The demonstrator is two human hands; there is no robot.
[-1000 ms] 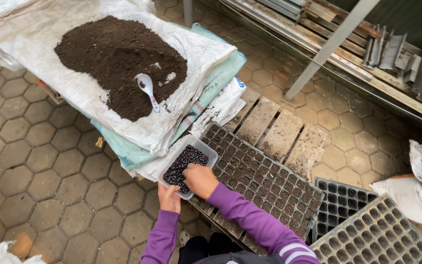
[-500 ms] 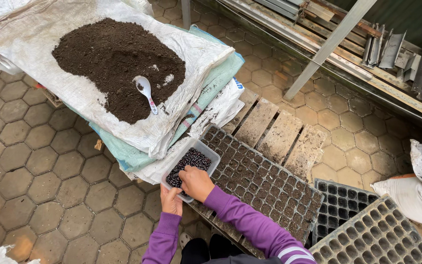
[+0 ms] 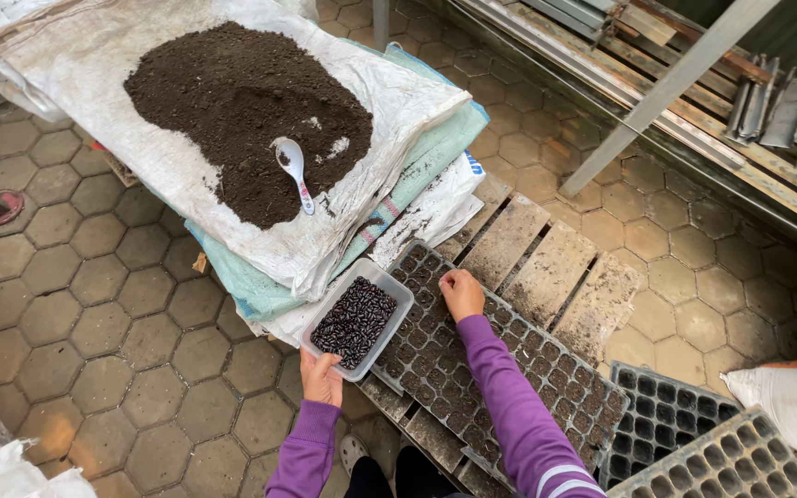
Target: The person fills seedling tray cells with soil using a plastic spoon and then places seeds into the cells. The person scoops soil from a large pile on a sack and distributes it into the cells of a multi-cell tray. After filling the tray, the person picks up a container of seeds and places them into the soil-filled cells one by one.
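Your left hand point(image 3: 322, 378) fingers grip the light, stiff seed tub point(image 3: 358, 319) by its rim; your right hand point(image 3: 461, 293) fingers pinch together, contents unclear, over the seedling tray point(image 3: 500, 378).

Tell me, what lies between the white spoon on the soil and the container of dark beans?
In the head view, only white sack cloth separates spoon and bean container.
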